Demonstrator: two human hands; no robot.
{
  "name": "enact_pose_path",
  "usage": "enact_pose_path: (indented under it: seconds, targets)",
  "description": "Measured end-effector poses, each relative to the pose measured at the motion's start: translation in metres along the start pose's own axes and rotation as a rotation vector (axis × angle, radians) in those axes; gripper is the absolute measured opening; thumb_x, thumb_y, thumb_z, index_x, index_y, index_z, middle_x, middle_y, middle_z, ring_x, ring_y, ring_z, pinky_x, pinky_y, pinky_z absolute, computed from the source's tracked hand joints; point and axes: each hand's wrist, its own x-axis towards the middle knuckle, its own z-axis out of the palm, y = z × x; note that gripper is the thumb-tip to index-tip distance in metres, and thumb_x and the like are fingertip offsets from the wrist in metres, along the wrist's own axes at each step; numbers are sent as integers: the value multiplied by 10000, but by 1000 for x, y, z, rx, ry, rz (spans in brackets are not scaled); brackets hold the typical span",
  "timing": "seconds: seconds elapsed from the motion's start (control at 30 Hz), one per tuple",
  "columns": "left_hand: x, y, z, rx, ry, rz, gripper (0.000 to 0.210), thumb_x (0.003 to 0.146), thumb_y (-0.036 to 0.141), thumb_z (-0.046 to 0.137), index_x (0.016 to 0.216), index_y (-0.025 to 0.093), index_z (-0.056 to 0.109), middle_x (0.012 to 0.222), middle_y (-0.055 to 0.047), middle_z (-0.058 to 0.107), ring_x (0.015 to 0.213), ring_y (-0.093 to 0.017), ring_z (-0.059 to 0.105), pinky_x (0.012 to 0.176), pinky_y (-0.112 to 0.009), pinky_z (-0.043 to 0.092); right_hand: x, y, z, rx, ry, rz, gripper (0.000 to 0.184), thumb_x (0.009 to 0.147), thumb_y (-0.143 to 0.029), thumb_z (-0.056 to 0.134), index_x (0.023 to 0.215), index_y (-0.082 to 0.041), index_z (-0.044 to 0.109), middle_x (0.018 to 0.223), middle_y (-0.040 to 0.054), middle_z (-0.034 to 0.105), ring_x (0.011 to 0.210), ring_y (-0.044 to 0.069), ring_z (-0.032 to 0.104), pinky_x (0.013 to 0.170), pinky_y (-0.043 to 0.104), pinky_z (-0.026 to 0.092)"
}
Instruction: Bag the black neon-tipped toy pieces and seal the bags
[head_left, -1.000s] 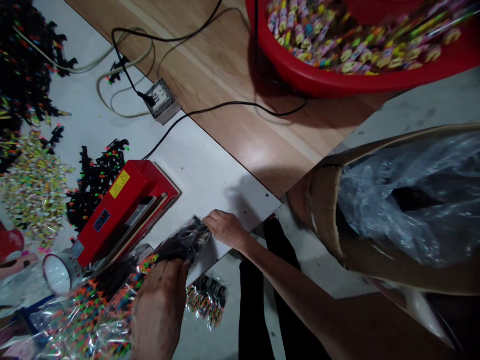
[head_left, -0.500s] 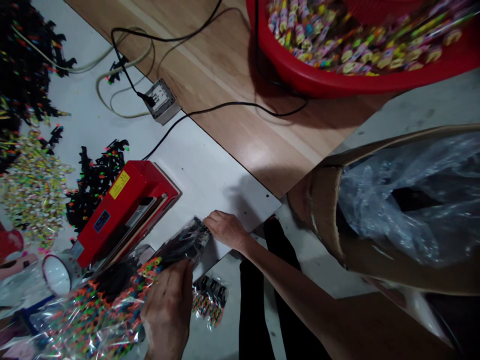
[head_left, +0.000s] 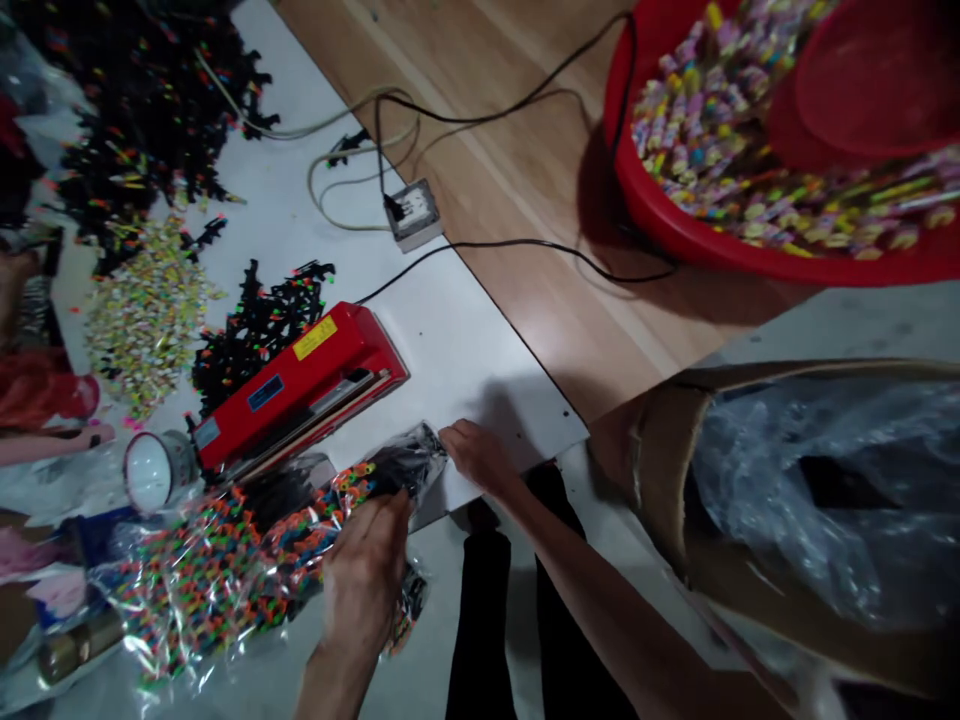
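Observation:
At the near edge of the white table, a clear plastic bag [head_left: 409,462] with dark contents lies between my hands. My right hand [head_left: 474,455] is closed, fingertips pinching the bag's right end. My left hand [head_left: 367,560] is closed at the near side of the same bag, its fingertips partly hidden. Just beyond is a red heat sealer [head_left: 300,385] with a yellow label. Left of my left hand sit clear bags of colourful small pieces [head_left: 202,580], orange, green and blue. Below the table edge, another small filled bag [head_left: 409,605] is partly covered by my left hand.
A white cup [head_left: 150,470] stands left of the sealer. Piles of black pieces [head_left: 255,325] and yellow-white pieces [head_left: 150,310] cover the table's left. A power socket [head_left: 412,215] with cables sits at the back. To the right are a red tub [head_left: 675,235] and a cardboard box [head_left: 675,470] holding plastic.
The whole view has shifted, so the table and tub appear farther right, the tub also lower. Both hands remain at the bag, with little visible change in their hold.

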Motion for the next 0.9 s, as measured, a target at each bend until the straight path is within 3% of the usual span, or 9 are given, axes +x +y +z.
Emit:
enact_pose_path:
  seconds: [0.2,0.27,0.33,0.43,0.53,0.6,0.7,0.8,0.9]
  targets:
    - [5,1,14,25,14,-29,81,869,81,547,885,136,605,731,-20,549,689,-158,551,665,-275,460,2,0,1,108,-10,33,186,952,-187,446,888,-175,620,872,36,579,779,144,531,693,258,380]
    - [4,5,9,46,63,-51,64,868,99,557,882,133,610,780,-29,590,740,-173,580,704,-289,474,2,0,-5,236,16,64,152,908,-162,488,936,-154,637,883,48,597,781,140,556,721,251,426]
    - [-4,6,-5,78,175,-80,162,878,188,588,1026,125,610,939,-55,636,869,-192,602,798,-305,475,0,-1,-21,279,48,91,230,826,-111,535,1036,-119,628,933,71,618,769,132,578,739,254,469]
    - [-36,-7,-35,117,312,-169,346,919,352,544,1184,129,553,1099,-87,618,980,-216,583,852,-336,456,-8,-18,-59,379,158,170,334,807,-191,556,1127,-106,602,1000,105,628,749,126,588,729,268,508]
    - [-91,-36,-57,128,281,-277,346,965,380,437,1130,105,566,1069,-104,603,974,-225,577,831,-347,463,-16,-56,-90,589,182,248,465,791,-369,603,1189,-130,586,1034,113,616,749,135,588,674,261,513]
    - [-132,-54,-63,116,189,-381,353,964,360,417,1121,96,591,1084,-117,587,978,-238,577,862,-367,466,-16,-86,-99,579,87,202,584,746,-424,647,1248,-140,558,1090,115,595,729,131,580,662,263,508]
    - [-183,-62,-72,2,-115,-609,381,948,332,388,1147,105,620,1112,-125,579,1005,-248,583,930,-390,449,-7,-124,-97,434,-37,133,574,730,-399,625,1222,-108,569,1031,106,613,704,143,573,729,298,498]
    - [-216,-50,-82,-137,-470,-784,388,928,227,347,1181,96,610,1160,-137,571,1076,-252,573,978,-400,421,6,-142,-91,337,-68,191,353,723,-368,522,920,-100,643,783,79,634,674,180,577,697,313,471]
    - [-246,-42,-82,-264,-620,-864,388,891,152,355,1183,104,607,1194,-131,578,1131,-243,555,994,-384,407,18,-140,-97,293,-111,158,285,675,-406,465,704,-157,600,689,68,622,675,202,574,659,312,437]
